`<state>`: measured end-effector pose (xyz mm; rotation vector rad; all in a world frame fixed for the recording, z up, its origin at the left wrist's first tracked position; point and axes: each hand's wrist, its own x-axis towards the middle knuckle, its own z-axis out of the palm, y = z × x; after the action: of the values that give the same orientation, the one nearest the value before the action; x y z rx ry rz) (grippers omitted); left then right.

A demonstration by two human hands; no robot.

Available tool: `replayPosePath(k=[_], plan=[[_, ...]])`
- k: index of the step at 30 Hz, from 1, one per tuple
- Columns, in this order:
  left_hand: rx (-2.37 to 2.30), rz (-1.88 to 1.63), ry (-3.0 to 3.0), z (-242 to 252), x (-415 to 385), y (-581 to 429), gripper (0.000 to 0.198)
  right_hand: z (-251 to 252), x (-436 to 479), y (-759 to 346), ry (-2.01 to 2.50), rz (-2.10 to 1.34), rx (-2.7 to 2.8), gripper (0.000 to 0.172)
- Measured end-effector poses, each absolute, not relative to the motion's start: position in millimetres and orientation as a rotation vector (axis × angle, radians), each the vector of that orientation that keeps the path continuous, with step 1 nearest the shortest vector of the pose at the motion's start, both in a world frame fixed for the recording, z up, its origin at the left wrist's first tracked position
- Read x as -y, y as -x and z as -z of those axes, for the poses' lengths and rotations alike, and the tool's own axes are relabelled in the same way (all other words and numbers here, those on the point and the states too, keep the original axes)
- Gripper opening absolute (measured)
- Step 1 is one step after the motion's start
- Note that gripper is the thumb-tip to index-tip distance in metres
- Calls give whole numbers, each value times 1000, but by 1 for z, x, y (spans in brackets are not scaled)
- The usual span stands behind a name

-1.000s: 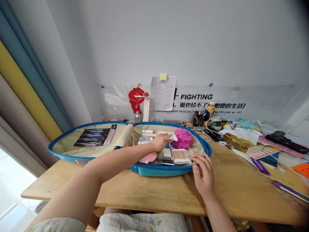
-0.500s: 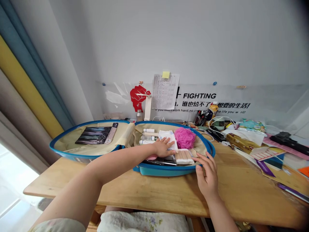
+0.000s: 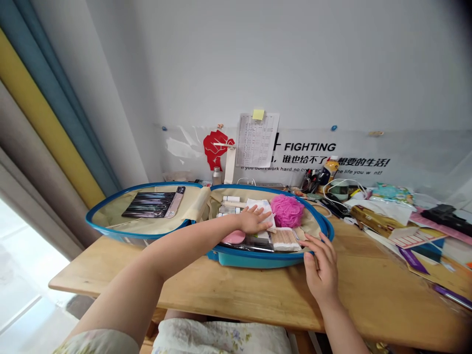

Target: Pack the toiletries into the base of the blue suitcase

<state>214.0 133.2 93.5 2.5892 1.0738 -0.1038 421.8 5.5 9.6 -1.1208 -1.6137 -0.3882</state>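
Since the earlier frame, the left hand has slid a little further into the open blue-rimmed travel case, uncovering more of a round pink compact. That hand lies open and palm down, fingers loosely spread, touching a folded white tissue packet without clenching it. The right hand is half curled at the case's front rim, though this view doesn't settle whether it grips or only rests there. A pink mesh bath puff sits just beside the packet, above a box of cotton swabs. The case lies open on a wooden table. Behind it, a clear wall board reads "FIGHTING" and "谁也给不了", then "想要的生活!"; its small English line is partly hidden.
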Motion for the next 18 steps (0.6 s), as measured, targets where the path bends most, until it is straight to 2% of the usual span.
replayPosePath(k=[4,7,10,13,15,18], plan=[[-1239,-187,-2614,-124,-155,-180,62,-9,-5,-422,1118,393,1630,25],[-1788,-229,-2510,-142,-175,-121,55,-9,-5,-422,1116,392,1627,24],[-2100,-102,-2322,-142,-179,-47,67,-8,-6,-422,1124,384,1616,25],[-2332,126,-2100,-125,-165,20,90,-8,-6,-423,1134,382,1606,25],[-2407,271,-2003,-112,-153,52,103,-8,-7,-423,1128,389,1614,25],[-2387,392,-2015,-98,-140,79,110,-8,-6,-423,1119,396,1628,24]])
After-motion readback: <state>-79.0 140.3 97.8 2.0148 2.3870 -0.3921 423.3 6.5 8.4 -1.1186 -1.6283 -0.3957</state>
